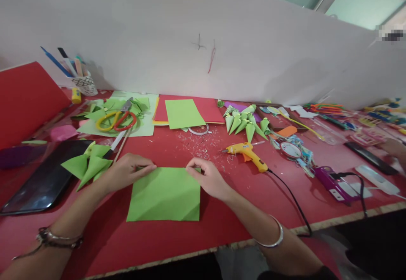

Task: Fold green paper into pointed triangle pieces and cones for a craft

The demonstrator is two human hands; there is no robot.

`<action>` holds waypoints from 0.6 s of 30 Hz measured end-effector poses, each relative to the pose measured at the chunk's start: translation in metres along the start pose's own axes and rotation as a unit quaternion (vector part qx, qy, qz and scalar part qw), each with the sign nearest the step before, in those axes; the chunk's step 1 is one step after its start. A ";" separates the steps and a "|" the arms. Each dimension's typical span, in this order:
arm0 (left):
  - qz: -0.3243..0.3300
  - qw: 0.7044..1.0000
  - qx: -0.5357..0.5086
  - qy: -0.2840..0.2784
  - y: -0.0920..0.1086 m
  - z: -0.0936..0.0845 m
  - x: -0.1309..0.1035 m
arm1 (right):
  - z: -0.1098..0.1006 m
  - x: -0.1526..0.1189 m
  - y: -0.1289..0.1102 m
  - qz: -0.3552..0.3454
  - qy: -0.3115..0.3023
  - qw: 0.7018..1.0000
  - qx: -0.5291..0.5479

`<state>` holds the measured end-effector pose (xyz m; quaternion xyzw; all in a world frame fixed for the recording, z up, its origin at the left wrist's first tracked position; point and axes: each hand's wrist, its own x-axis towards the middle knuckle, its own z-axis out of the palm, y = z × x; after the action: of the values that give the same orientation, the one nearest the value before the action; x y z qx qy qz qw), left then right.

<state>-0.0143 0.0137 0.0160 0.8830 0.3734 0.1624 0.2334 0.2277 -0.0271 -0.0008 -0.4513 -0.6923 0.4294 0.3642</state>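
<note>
A square green sheet of paper (165, 195) lies on the red table (222, 229) in front of me. My left hand (130, 171) pinches its far left corner between thumb and fingers. At the far right corner, my right hand (207, 176) pinches the same edge. Left of my left hand are green folded paper pieces (91, 163), partly over a black phone (44, 182). Beyond my right hand, a yellow glue gun (249, 153) rests on its side, its nozzle toward the left. Green paper cones (244, 123) sit behind it.
Scissors (117, 120) lie on green scraps at the back left, near a pen cup (85, 83). Another green sheet (184, 113) tops red paper (209, 108). A purple power strip (334, 185) sits at right. Another person's hand (393, 148) shows at the right edge.
</note>
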 end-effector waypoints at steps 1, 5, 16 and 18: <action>0.002 1.000 0.002 -0.003 0.001 0.002 0.000 | -0.001 0.000 0.000 -0.018 0.010 0.999 -0.029; 0.020 0.999 0.024 -0.010 0.010 0.012 0.004 | 0.001 -0.002 -0.001 -0.099 0.010 0.980 -0.173; 0.063 0.996 0.067 -0.008 0.039 0.036 0.011 | 0.015 -0.007 -0.001 -0.120 -0.038 0.952 -0.279; 0.064 0.995 0.072 -0.013 0.040 0.034 0.011 | 0.014 -0.007 -0.001 -0.114 -0.032 0.952 -0.282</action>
<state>0.0319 -0.0124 0.0097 0.9218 0.3235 0.1386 0.1628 0.2177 -0.0377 -0.0061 -0.4395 -0.8436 0.1865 0.2459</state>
